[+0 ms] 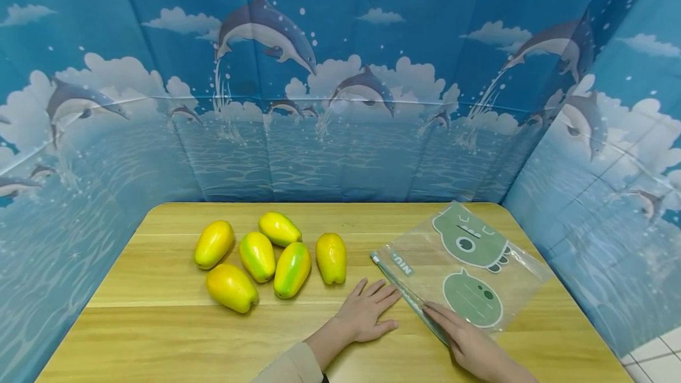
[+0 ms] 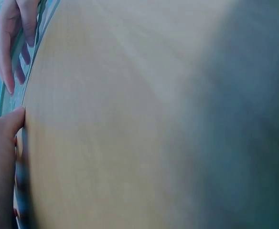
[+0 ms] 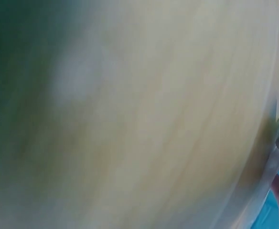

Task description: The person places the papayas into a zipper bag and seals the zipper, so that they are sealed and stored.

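Bag (image 1: 472,300) lies flat, right of centre. Left hand (image 1: 367,315): released, fingers spread beside the zip edge (image 1: 408,295). Right hand (image 1: 475,344): extended fingers on that edge; pinch cannot be determined. Six fruits (image 1: 292,270) lie left of centre, outside. Judged step: readying the bag; next move calls for pinching the slider (image 1: 376,257).

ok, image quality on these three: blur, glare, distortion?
Head: mostly sharp, small highlights on the yellow-green fruits, glare streaks on the clear zip bag; left wrist: wood tabletop soft, dark blur down the right side, right hand clearer; right wrist: tabletop mostly out of focus, dark at upper left; both wrist views: tabletop edge looks bowed.
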### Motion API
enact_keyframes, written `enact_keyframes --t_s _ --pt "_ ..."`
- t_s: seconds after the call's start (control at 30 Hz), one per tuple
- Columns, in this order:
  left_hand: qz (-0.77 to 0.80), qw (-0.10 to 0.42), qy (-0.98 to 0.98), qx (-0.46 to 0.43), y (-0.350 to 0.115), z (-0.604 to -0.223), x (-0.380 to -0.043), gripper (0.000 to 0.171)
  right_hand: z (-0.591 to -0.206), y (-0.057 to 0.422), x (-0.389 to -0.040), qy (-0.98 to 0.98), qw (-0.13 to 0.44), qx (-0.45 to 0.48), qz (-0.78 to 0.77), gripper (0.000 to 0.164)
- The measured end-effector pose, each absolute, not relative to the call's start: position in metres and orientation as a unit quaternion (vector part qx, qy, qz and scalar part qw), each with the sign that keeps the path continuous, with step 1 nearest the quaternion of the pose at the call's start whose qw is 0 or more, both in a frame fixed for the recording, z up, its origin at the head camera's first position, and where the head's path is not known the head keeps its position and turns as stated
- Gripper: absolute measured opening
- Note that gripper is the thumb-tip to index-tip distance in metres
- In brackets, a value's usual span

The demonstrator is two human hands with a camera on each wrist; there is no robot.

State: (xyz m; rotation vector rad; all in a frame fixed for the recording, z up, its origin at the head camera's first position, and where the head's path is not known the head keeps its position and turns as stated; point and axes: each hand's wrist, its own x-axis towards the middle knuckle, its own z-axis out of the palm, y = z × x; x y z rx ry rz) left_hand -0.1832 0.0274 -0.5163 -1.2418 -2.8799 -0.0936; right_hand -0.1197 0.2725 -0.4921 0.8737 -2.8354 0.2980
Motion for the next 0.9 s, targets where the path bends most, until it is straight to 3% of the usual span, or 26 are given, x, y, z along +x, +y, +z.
enact_keyframes --t_s 0.3,0.57,0.9 --pt "-0.037 0.007 -0.917 -0.397 0.028 -0.517 -0.183 0.060 -0.493 0.274 -0.120 -0.951 0.073 0.275 0.118 0.064" --pt "-0.043 0.008 -0.920 -0.390 0.027 -0.516 -0.183 0.061 -0.496 0.276 -0.122 -0.932 0.116 0.293 0.180 0.072" --pt "-0.049 0.011 -0.917 -0.397 0.029 -0.513 -0.181 0.060 -0.497 0.272 -0.130 -0.920 0.107 0.291 0.239 0.084"
